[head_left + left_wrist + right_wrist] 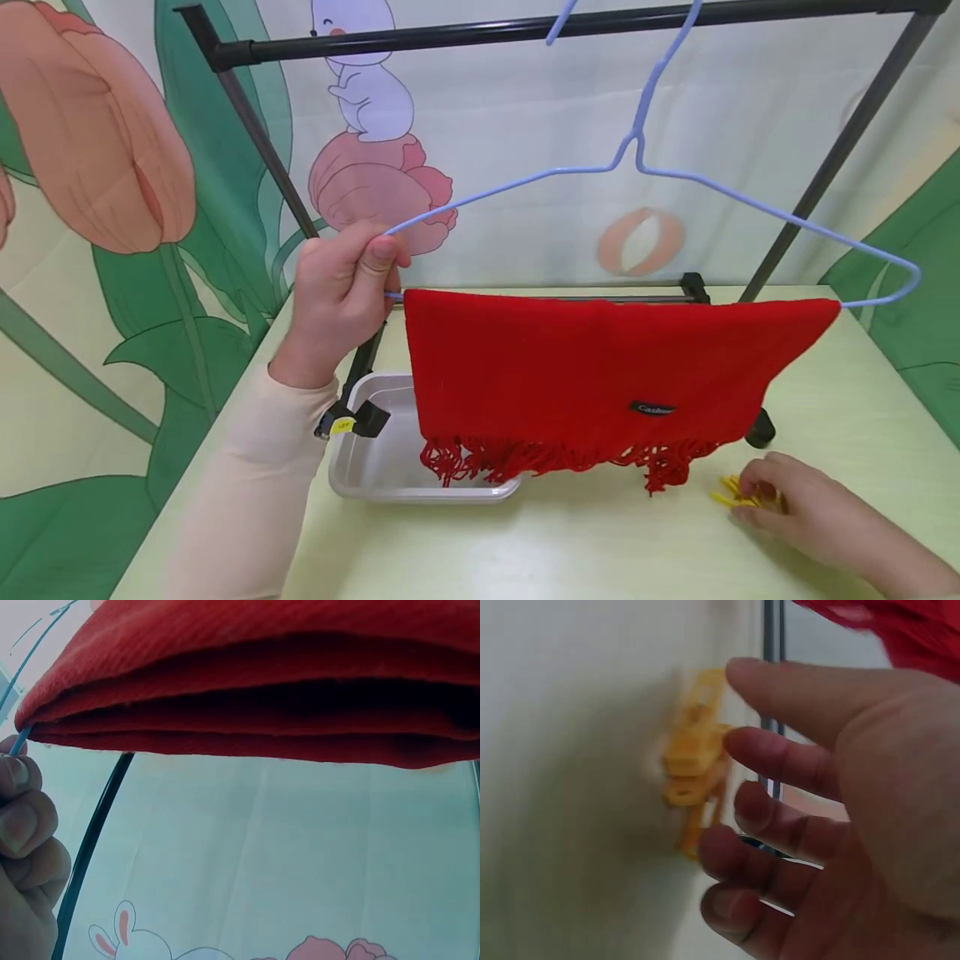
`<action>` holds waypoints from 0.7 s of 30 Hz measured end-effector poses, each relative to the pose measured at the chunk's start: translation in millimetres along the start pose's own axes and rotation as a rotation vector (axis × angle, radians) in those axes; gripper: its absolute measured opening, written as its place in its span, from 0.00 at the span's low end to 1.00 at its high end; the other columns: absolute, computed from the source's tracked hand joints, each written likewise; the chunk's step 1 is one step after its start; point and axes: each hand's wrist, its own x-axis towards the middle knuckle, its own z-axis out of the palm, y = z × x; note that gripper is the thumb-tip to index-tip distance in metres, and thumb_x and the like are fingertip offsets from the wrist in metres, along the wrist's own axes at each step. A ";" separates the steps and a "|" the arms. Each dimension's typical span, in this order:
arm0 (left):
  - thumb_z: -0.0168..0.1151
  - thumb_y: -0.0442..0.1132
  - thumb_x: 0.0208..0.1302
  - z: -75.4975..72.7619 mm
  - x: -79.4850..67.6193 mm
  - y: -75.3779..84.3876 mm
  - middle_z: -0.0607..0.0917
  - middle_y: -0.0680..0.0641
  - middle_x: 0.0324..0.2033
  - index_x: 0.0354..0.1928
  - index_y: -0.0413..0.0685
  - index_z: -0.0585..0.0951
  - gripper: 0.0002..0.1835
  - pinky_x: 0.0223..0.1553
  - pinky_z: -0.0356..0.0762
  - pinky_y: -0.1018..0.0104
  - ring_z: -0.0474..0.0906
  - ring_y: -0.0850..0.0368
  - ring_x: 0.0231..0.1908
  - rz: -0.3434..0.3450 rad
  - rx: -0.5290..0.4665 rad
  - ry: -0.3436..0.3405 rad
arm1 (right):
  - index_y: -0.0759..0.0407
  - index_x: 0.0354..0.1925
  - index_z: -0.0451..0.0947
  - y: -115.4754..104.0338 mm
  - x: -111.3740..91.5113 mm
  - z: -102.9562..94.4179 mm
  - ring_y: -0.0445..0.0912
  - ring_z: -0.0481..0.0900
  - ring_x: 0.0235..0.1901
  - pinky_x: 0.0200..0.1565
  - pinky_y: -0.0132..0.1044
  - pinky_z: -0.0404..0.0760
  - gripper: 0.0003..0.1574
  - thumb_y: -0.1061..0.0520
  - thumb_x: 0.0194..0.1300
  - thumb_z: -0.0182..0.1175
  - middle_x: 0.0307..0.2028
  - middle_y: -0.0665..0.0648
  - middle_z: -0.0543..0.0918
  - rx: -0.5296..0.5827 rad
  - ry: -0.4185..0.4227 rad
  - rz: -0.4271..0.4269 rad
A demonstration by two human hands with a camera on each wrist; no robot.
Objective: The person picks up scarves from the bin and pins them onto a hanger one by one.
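we see the red scarf folded over the blue hanger, which our left hand pinches just left of the scarf. below and right of the scarf, our right hand, loosely bent and parted, is at yellow clips on the worktop; we cannot tell whether they touch.

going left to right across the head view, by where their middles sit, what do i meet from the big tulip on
Printed tulip → left hand → white tray → red scarf → yellow clips → right hand
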 end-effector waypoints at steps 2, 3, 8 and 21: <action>0.54 0.56 0.82 4.5 1.0 1.5 0.77 0.43 0.16 0.32 0.35 0.79 0.29 0.26 0.75 0.78 0.74 0.57 0.18 -0.009 -0.032 0.022 | 0.49 0.42 0.82 0.6 -0.5 5.4 0.44 0.73 0.38 0.35 0.32 0.73 0.16 0.49 0.63 0.79 0.35 0.48 0.76 -0.040 0.022 -0.003; 0.54 0.55 0.82 6.9 0.9 2.1 0.77 0.43 0.16 0.32 0.34 0.78 0.29 0.26 0.74 0.78 0.73 0.57 0.17 -0.017 -0.048 0.026 | 0.49 0.41 0.82 0.2 -0.9 6.9 0.44 0.73 0.37 0.35 0.32 0.74 0.16 0.49 0.62 0.79 0.34 0.48 0.76 -0.052 0.033 0.002; 0.52 0.55 0.82 21.0 -4.8 4.0 0.77 0.43 0.15 0.33 0.34 0.78 0.28 0.24 0.75 0.76 0.73 0.57 0.16 -0.052 -0.099 -0.025 | 0.46 0.39 0.81 -0.4 -6.1 14.7 0.40 0.72 0.35 0.34 0.31 0.74 0.15 0.53 0.61 0.80 0.34 0.45 0.76 -0.105 0.107 -0.071; 0.50 0.53 0.83 53.1 -35.9 2.7 0.78 0.45 0.17 0.34 0.38 0.79 0.25 0.22 0.75 0.71 0.75 0.56 0.18 -0.028 -0.050 -0.083 | 0.44 0.43 0.85 -7.6 -8.5 22.1 0.49 0.81 0.50 0.45 0.50 0.92 0.21 0.54 0.54 0.84 0.53 0.54 0.82 -0.176 0.186 -0.115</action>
